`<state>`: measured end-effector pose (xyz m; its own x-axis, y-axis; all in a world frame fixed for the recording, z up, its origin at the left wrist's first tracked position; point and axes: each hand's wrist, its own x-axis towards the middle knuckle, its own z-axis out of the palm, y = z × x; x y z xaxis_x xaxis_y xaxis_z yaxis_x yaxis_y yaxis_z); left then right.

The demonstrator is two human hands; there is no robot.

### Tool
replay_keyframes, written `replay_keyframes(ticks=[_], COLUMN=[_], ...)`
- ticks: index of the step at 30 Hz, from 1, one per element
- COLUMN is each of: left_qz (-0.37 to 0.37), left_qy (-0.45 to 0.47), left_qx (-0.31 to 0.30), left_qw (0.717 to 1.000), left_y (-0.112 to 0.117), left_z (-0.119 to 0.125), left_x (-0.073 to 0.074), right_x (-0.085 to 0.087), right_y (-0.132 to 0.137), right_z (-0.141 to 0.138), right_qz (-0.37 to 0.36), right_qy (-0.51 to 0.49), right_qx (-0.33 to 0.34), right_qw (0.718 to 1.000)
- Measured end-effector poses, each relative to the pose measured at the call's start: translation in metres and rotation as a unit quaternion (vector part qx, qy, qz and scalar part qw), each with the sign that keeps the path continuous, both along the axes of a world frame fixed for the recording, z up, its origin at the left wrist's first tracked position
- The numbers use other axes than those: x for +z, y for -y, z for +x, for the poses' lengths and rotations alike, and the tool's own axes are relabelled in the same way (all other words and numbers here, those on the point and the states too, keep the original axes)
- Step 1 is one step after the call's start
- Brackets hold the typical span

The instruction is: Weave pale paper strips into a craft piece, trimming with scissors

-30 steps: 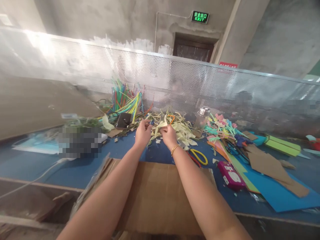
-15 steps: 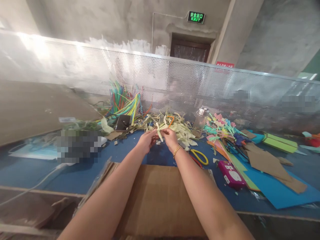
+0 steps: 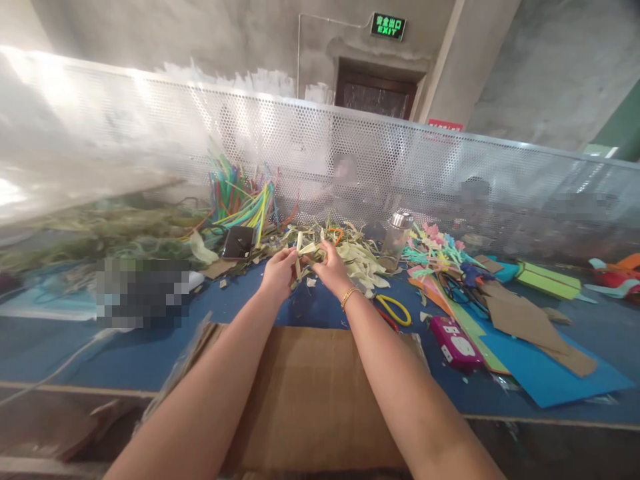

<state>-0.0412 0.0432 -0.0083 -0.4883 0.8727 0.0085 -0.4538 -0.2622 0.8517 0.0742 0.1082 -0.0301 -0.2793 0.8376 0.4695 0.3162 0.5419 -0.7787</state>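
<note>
Between my two hands is a pale yellow-green corn husk piece (image 3: 307,249), with one strip crossing another. My left hand (image 3: 280,272) pinches it at the crossing, so the upright strip stands above and below my fingers. The thumb and forefinger of my right hand (image 3: 332,267), which has a gold bracelet at the wrist, close on the strip's right end. Right behind my hands lies a heap of loose husks (image 3: 363,260). Yellow-handled scissors (image 3: 395,310) rest to the right of my right wrist.
A cardboard sheet (image 3: 310,400) lies under my forearms. A clear bottle (image 3: 395,240) stands beyond the husks, with a purple box (image 3: 456,342) and blue sheets (image 3: 540,373) at right. Colourful stems (image 3: 243,193) and a black phone-like object (image 3: 238,243) are at left.
The strip between my hands has turned from sloping down to standing upright at my left fingers. My hands are slightly further apart. At far left, a brown panel has lifted, uncovering greenish dry strands.
</note>
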Motion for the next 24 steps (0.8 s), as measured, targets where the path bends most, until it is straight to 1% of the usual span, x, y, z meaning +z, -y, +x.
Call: replay_keyframes(ticks=[3, 4, 5, 6, 7, 9, 10, 11, 12, 13, 15, 17, 18, 21, 24], left_qz=[0.015, 0.028, 0.043, 0.060, 0.076, 0.099, 0.102, 0.101, 0.096, 0.087, 0.067, 0.061, 0.067, 0.088, 0.069], left_qy=[-0.001, 0.002, 0.008, 0.015, 0.023, 0.042, 0.051, 0.058, 0.062, 0.058, 0.027, -0.025, -0.053, -0.109, -0.115], left_qx=[-0.007, 0.002, 0.021, 0.051, 0.087, 0.161, 0.183, 0.190, 0.185, 0.167, 0.113, 0.071, 0.062, 0.071, 0.062], left_qw=[1.000, 1.000, 0.999, 0.997, 0.993, 0.981, 0.977, 0.975, 0.976, 0.980, 0.991, 0.995, 0.994, 0.988, 0.989], left_y=[0.001, 0.001, 0.000, 0.000, -0.001, -0.002, -0.003, -0.003, -0.003, -0.003, -0.003, -0.002, -0.001, 0.001, 0.003], left_z=[0.001, -0.001, -0.003, -0.006, -0.009, -0.015, -0.017, -0.018, -0.018, -0.017, -0.012, -0.006, -0.003, 0.003, 0.006], left_x=[0.003, 0.004, 0.005, 0.005, 0.006, 0.007, 0.007, 0.007, 0.007, 0.006, 0.005, 0.004, 0.003, 0.003, 0.005], right_x=[-0.007, -0.008, -0.009, -0.009, -0.007, -0.002, 0.002, 0.006, 0.009, 0.014, 0.022, 0.031, 0.034, 0.036, 0.027], right_y=[-0.001, -0.003, -0.006, -0.009, -0.013, -0.017, -0.018, -0.018, -0.016, -0.013, -0.005, 0.004, 0.008, 0.018, 0.018], right_z=[-0.005, -0.005, -0.003, 0.000, 0.004, 0.016, 0.022, 0.028, 0.032, 0.035, 0.035, 0.030, 0.026, 0.013, 0.004], right_qz=[-0.046, -0.059, -0.068, -0.072, -0.073, -0.071, -0.067, -0.057, -0.039, -0.015, 0.045, 0.098, 0.116, 0.127, 0.097], right_qy=[0.001, 0.002, 0.003, 0.004, 0.006, 0.026, 0.046, 0.073, 0.100, 0.120, 0.124, 0.094, 0.072, 0.013, -0.007], right_qx=[0.079, 0.087, 0.080, 0.055, 0.013, -0.098, -0.150, -0.189, -0.212, -0.221, -0.211, -0.171, -0.144, -0.067, -0.025], right_qw=[0.996, 0.994, 0.995, 0.996, 0.997, 0.992, 0.985, 0.978, 0.971, 0.968, 0.969, 0.976, 0.980, 0.990, 0.995])
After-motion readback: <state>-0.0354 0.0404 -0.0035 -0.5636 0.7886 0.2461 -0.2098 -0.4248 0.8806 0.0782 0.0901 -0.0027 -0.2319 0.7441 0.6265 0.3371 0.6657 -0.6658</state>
